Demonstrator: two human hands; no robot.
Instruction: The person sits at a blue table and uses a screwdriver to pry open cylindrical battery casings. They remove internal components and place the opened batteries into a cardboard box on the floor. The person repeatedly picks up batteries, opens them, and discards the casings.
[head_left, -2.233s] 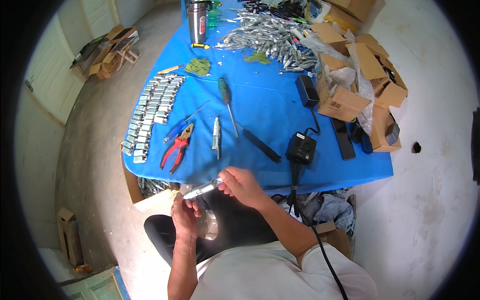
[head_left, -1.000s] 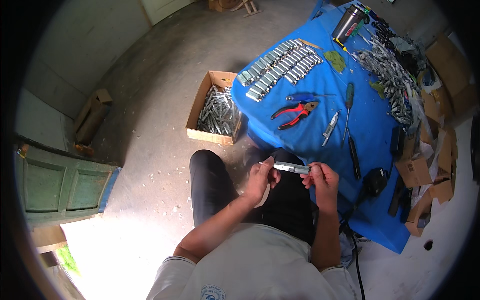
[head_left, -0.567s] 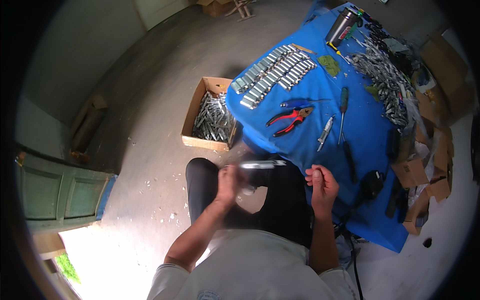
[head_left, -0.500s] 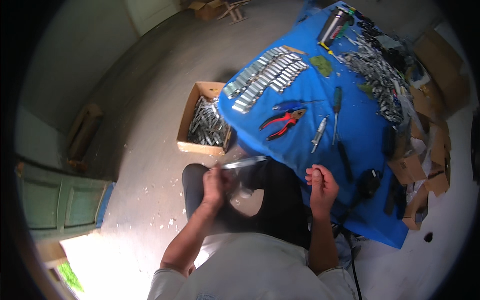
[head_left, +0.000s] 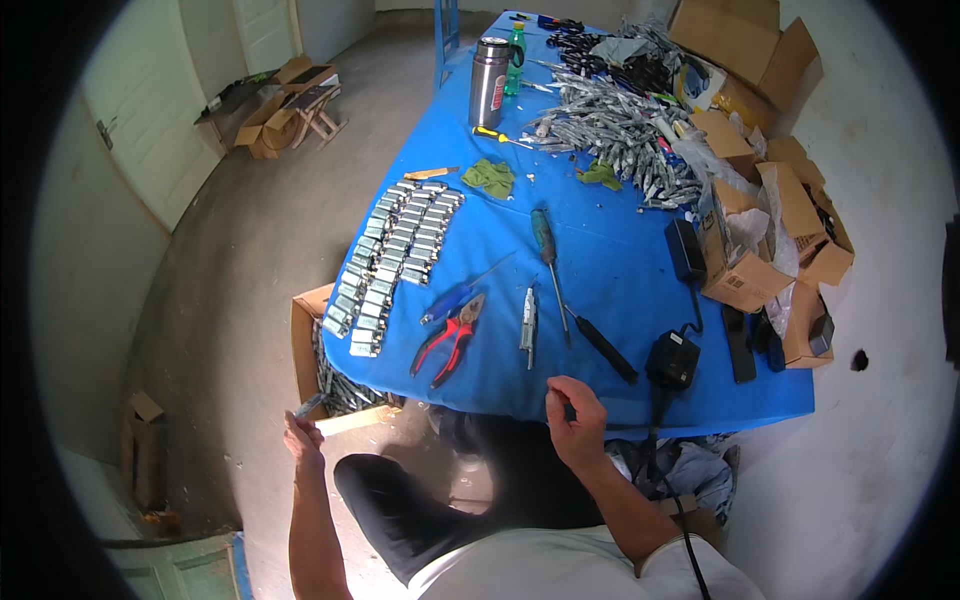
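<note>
Metal piece [head_left: 311, 405] is pinched by one end in the left hand [head_left: 303, 441], its other end free close by the front corner of the cardboard box [head_left: 303, 350], while the right hand [head_left: 577, 425], loosely curled with nothing visible in it, hangs near the table [head_left: 620, 265]. Beyond, pliers [head_left: 463, 328] lie handles nearest, probably for easy reach; farther off, silvery parts [head_left: 397, 246] lie in rows, seemingly kept apart from the heaped pieces [head_left: 612, 125].

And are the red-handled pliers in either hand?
No, the red-handled pliers lie on the blue cloth, apart from both the left hand and the right hand.
</note>
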